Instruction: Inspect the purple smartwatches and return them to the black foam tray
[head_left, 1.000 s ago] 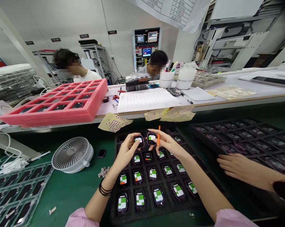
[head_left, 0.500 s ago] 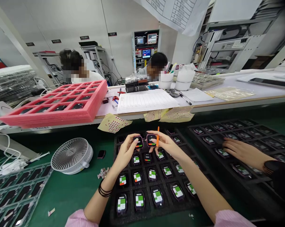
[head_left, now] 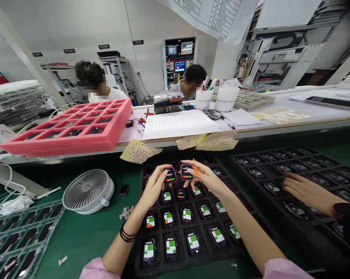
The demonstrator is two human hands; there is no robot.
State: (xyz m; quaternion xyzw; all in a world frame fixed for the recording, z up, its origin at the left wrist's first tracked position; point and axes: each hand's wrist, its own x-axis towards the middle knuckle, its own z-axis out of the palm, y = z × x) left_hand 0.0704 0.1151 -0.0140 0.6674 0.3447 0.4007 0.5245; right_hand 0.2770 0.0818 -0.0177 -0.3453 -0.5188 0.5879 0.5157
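My left hand (head_left: 154,186) pinches a small smartwatch body (head_left: 170,174) whose screen glows red and green. Just right of it, my right hand (head_left: 205,177) grips a second watch body (head_left: 186,172) together with an orange stylus (head_left: 195,168) held between the fingers. Both hands hover over the far rows of a black foam tray (head_left: 160,263) whose pockets hold several watch bodies with lit green and white screens (head_left: 193,240).
A co-worker's hand (head_left: 307,190) rests on a second black tray of watches (head_left: 317,170) at the right. At the left are a white desk fan (head_left: 88,190), clear blister trays (head_left: 15,236) and a loose watch body (head_left: 124,189). A pink foam tray (head_left: 70,131) and papers (head_left: 179,123) lie on the raised shelf.
The two held watches' screens went from green and white to red and green. The orange stylus tipped down from upright. The co-worker's hand slid further onto the right tray.
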